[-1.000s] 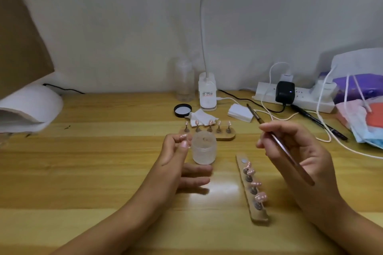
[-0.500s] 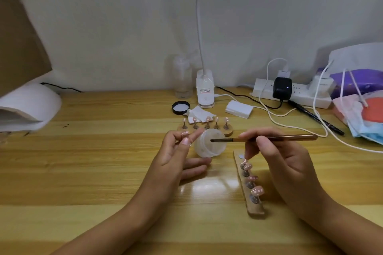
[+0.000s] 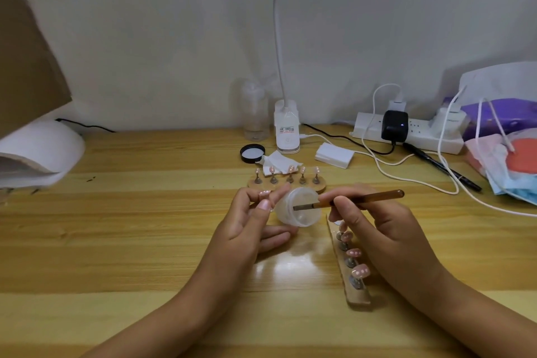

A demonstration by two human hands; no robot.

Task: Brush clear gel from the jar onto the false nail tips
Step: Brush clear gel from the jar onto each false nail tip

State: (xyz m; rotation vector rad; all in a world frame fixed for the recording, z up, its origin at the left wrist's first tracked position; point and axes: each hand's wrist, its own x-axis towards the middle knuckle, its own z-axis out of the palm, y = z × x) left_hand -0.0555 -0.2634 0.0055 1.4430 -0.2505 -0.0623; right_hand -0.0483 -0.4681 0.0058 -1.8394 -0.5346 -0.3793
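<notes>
Since a second ago we have tipped the jar (image 3: 286, 213) onto its side, and the brush (image 3: 366, 198) has come across so its tip now pokes into the jar's open mouth. Our left hand (image 3: 247, 229) holds the jar near the middle of the tabletop (image 3: 130, 241), with thumb and first finger curled on its side and the other fingers stretched out under it. The mouth faces right. Our right hand (image 3: 386, 229) pinches the brush close to its tip end, and the handle points to the right. Right beside that hand, a wooden strip (image 3: 360, 298) lies on the tabletop with pink nail tips (image 3: 360, 272) standing on little pegs. A second strip (image 3: 309, 184) with more pink tips sits just behind the jar. A black lid (image 3: 252, 153) lies farther back.
</notes>
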